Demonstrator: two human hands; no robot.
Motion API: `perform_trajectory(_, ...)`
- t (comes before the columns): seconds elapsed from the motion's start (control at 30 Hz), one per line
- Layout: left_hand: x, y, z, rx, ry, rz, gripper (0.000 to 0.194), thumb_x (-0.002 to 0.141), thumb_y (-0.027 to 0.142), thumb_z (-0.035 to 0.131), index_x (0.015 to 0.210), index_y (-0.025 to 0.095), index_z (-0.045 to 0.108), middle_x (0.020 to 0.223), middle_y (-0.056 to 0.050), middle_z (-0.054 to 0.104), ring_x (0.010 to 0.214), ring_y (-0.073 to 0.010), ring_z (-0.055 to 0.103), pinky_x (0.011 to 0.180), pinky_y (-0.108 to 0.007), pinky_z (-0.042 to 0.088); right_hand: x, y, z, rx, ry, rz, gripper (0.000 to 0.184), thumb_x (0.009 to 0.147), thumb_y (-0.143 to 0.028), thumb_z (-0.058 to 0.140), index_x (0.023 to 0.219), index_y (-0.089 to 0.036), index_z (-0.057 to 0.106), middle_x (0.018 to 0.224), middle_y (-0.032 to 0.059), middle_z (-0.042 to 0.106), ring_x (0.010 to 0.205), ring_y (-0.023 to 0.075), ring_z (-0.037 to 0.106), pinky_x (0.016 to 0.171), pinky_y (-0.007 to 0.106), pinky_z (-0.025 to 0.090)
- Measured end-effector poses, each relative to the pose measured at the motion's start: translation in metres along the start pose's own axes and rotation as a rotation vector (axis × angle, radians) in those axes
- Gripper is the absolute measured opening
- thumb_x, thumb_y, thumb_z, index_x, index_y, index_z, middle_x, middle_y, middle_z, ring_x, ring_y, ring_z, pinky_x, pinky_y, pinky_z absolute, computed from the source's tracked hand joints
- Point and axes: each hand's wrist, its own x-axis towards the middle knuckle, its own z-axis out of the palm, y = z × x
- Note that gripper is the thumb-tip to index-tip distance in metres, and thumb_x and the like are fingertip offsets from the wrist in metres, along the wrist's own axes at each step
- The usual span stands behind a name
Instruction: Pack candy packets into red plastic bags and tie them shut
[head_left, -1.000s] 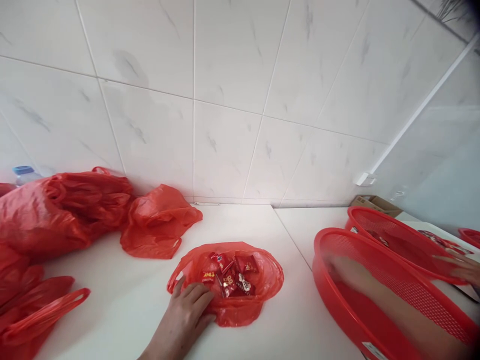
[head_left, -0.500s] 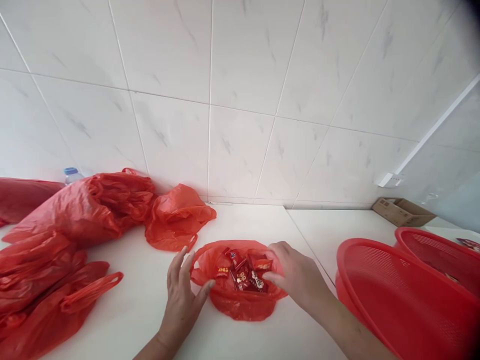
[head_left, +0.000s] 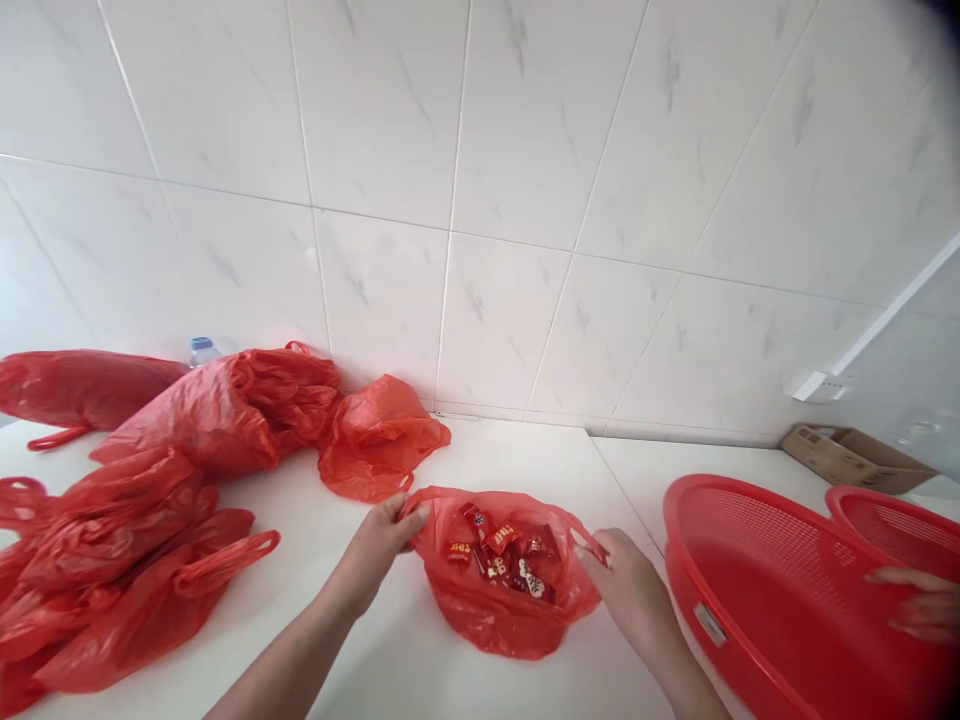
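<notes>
A red plastic bag [head_left: 499,625] stands with its mouth open on the white table, in front of me. Inside it lie several small wrapped candies [head_left: 499,570], red and dark red with printed labels. My left hand [head_left: 382,545] pinches the bag's left rim, near its handle. On the other side, my right hand [head_left: 626,580] has its fingers closed on the right handle. The bag's mouth is stretched between both hands.
Several red bags, some bulging, lie at the left, with a blue-capped bottle [head_left: 202,350] behind them. Two red baskets [head_left: 720,560] sit at the right, and another person's hand [head_left: 922,605] reaches over one. A cardboard box [head_left: 855,458] stands by the tiled wall.
My right hand came from the basket to the bag. Both hands now grip the bag's sides, and one more candy shows on the pile. The view has swung right.
</notes>
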Motion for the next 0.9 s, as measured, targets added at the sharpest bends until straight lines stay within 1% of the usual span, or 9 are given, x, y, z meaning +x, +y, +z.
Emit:
perform_trajectory(0.07, 0.008, 0.022, -0.003, -0.087, -0.029, 0.061, 0.031, 0.080, 0.044, 0.059, 0.070, 0.017, 0.049, 0.068, 0.002, 0.055, 0.063, -0.0127, 0.054, 0.068, -0.030, 0.049, 0.010, -0.015, -0.016, 0.180, 0.019, -0.002, 0.036, 0.085, -0.052, 0.047, 0.069, -0.020, 0.052, 0.072, 0.0005, 0.057, 0.064, 0.0168, 0.055, 0.058, 0.029, 0.043)
perform_trajectory(0.2, 0.017, 0.068, -0.010, -0.204, 0.026, 0.209, 0.026, 0.081, 0.040, 0.060, 0.076, 0.017, 0.050, 0.071, 0.003, 0.053, 0.062, -0.0091, 0.051, 0.060, -0.022, 0.044, 0.028, -0.039, -0.054, 0.733, 0.182, 0.017, 0.028, 0.078, -0.047, 0.063, 0.083, -0.020, 0.062, 0.080, 0.0025, 0.064, 0.073, 0.0171, 0.059, 0.068, 0.030, 0.047)
perform_trajectory(0.3, 0.016, 0.098, -0.012, -0.267, 0.053, 0.318, 0.021, 0.081, 0.035, 0.063, 0.077, 0.018, 0.053, 0.073, 0.002, 0.056, 0.064, -0.0085, 0.053, 0.061, -0.020, 0.043, 0.037, -0.051, -0.072, 1.055, 0.260, -0.076, 0.021, 0.074, -0.039, 0.070, 0.082, -0.021, 0.064, 0.084, 0.0021, 0.064, 0.079, 0.0156, 0.059, 0.071, 0.028, 0.048)
perform_trajectory(0.5, 0.018, 0.133, -0.004, -0.239, 0.105, 0.427, 0.014, 0.080, 0.031, 0.064, 0.079, 0.018, 0.059, 0.069, 0.003, 0.060, 0.060, -0.0090, 0.055, 0.061, -0.021, 0.045, 0.054, -0.067, -0.083, 1.106, 0.329, -0.134, 0.021, 0.070, -0.034, 0.074, 0.086, -0.021, 0.069, 0.092, 0.0030, 0.063, 0.081, 0.0140, 0.058, 0.074, 0.027, 0.049)
perform_trajectory(0.63, 0.019, 0.146, 0.001, -0.135, 0.206, 0.487, 0.020, 0.081, 0.034, 0.062, 0.094, 0.019, 0.064, 0.080, 0.000, 0.064, 0.068, -0.0116, 0.059, 0.063, -0.022, 0.046, 0.058, -0.076, -0.084, 1.148, 0.234, -0.249, 0.019, 0.075, -0.036, 0.069, 0.090, -0.024, 0.064, 0.107, 0.0051, 0.063, 0.099, 0.0207, 0.059, 0.083, 0.037, 0.049)
perform_trajectory(0.7, 0.017, 0.147, 0.003, -0.070, 0.226, 0.494, 0.022, 0.081, 0.036, 0.062, 0.097, 0.020, 0.065, 0.086, -0.001, 0.065, 0.075, -0.0129, 0.060, 0.064, -0.021, 0.046, 0.057, -0.081, -0.078, 1.206, 0.163, -0.245, 0.020, 0.079, -0.039, 0.066, 0.095, -0.028, 0.061, 0.102, 0.0036, 0.065, 0.098, 0.0210, 0.061, 0.081, 0.037, 0.050)
perform_trajectory(0.8, 0.016, 0.139, 0.007, -0.026, 0.085, 0.450, 0.020, 0.083, 0.038, 0.059, 0.085, 0.019, 0.063, 0.078, 0.000, 0.063, 0.071, -0.0129, 0.058, 0.062, -0.022, 0.045, 0.054, -0.088, -0.057, 1.327, 0.035, -0.143, 0.024, 0.083, -0.049, 0.059, 0.092, -0.026, 0.058, 0.067, -0.0034, 0.056, 0.061, 0.0111, 0.057, 0.059, 0.025, 0.048)
perform_trajectory(0.83, 0.016, 0.134, 0.009, -0.011, 0.032, 0.428, 0.021, 0.083, 0.039, 0.059, 0.080, 0.018, 0.061, 0.074, 0.000, 0.061, 0.068, -0.0125, 0.056, 0.061, -0.023, 0.044, 0.052, -0.090, -0.048, 1.358, -0.009, -0.115, 0.030, 0.084, -0.054, 0.055, 0.087, -0.025, 0.057, 0.056, -0.0062, 0.047, 0.047, 0.0075, 0.046, 0.049, 0.021, 0.042)
perform_trajectory(0.9, 0.016, 0.125, 0.015, 0.047, -0.050, 0.391, 0.023, 0.083, 0.039, 0.058, 0.076, 0.017, 0.058, 0.070, 0.000, 0.058, 0.064, -0.0123, 0.054, 0.058, -0.023, 0.043, 0.047, -0.096, -0.032, 1.372, -0.061, -0.085, 0.042, 0.085, -0.063, 0.044, 0.083, -0.023, 0.056, 0.046, -0.0090, 0.032, 0.037, 0.0053, 0.024, 0.038, 0.018, 0.026)
